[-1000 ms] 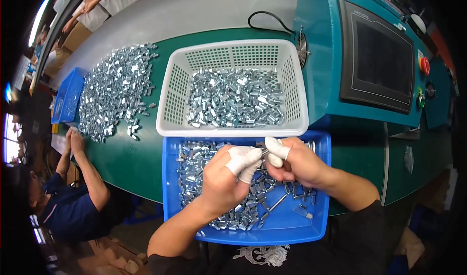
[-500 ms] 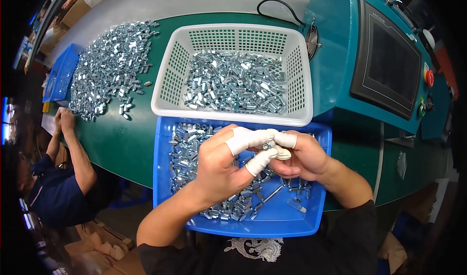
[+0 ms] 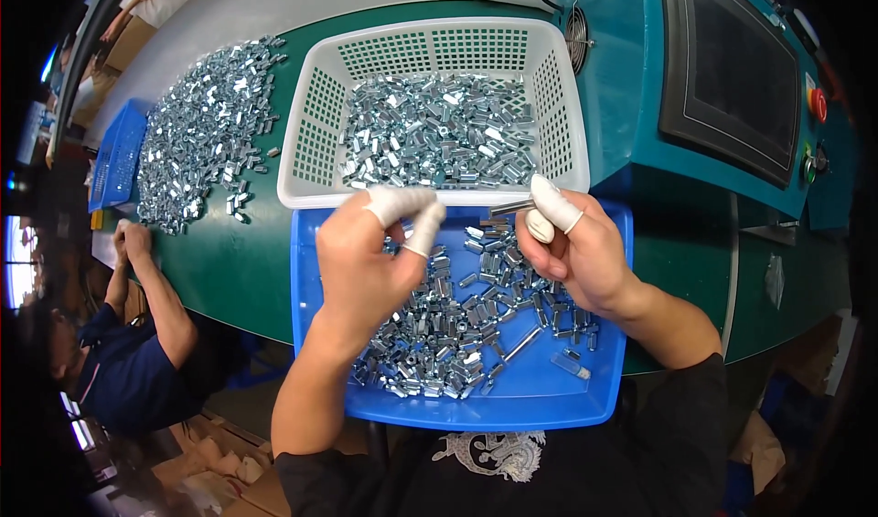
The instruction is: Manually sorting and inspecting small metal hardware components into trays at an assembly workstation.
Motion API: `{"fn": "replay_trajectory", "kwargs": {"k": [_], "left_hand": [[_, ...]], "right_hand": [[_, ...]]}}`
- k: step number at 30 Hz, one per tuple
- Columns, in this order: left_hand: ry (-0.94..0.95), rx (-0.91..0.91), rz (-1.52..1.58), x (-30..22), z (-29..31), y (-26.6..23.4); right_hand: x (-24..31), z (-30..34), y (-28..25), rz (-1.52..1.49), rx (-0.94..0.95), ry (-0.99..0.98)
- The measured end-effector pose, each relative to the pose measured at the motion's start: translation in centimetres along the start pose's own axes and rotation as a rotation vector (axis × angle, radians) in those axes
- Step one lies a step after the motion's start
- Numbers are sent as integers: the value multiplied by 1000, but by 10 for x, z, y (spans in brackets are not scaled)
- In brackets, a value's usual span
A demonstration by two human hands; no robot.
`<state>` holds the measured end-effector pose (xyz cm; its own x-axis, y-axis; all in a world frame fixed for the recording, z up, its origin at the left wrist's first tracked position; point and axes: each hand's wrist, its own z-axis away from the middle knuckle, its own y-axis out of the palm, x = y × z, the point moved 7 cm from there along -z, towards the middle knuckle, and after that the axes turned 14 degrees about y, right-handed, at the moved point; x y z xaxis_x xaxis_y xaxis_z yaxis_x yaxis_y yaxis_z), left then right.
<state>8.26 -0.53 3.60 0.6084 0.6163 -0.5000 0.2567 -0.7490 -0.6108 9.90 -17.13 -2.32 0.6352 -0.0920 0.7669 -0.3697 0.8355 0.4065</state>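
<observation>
My right hand [image 3: 585, 252], with white finger cots on its thumb and forefinger, pinches a slim metal rod [image 3: 510, 209] that points left over the far edge of the blue tray [image 3: 535, 412]. My left hand [image 3: 361, 247] hovers above the tray's left side, its cot-covered thumb and forefinger pressed together at the tips; anything between them is too blurred to make out. Below both hands lie many small shiny metal hex pieces [image 3: 448, 334]. Just beyond them stands a white plastic basket [image 3: 294, 165] holding a heap of similar pieces [image 3: 439, 133].
A large pile of metal pieces [image 3: 206, 128] covers the green table [image 3: 242, 252] at the left, beside a blue basket [image 3: 119, 156]. A teal machine [image 3: 631, 142] with a dark screen stands at right. A longer rod [image 3: 521, 344] and small clear tube [image 3: 570, 364] lie in the tray. A co-worker [image 3: 137, 362] sits at left.
My hands were together over the tray around a small metal piece; now they are apart. The left has moved left and away from me, and the rod shows in my right hand.
</observation>
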Motion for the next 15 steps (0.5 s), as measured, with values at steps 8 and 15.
{"fn": "replay_trajectory", "kwargs": {"k": [8,15], "left_hand": [[23,655,-377,2,41,48],[46,723,-364,-2,39,47]], "right_hand": [[-3,3,8,46,13,6],[-4,2,11,98,-18,-5]]}}
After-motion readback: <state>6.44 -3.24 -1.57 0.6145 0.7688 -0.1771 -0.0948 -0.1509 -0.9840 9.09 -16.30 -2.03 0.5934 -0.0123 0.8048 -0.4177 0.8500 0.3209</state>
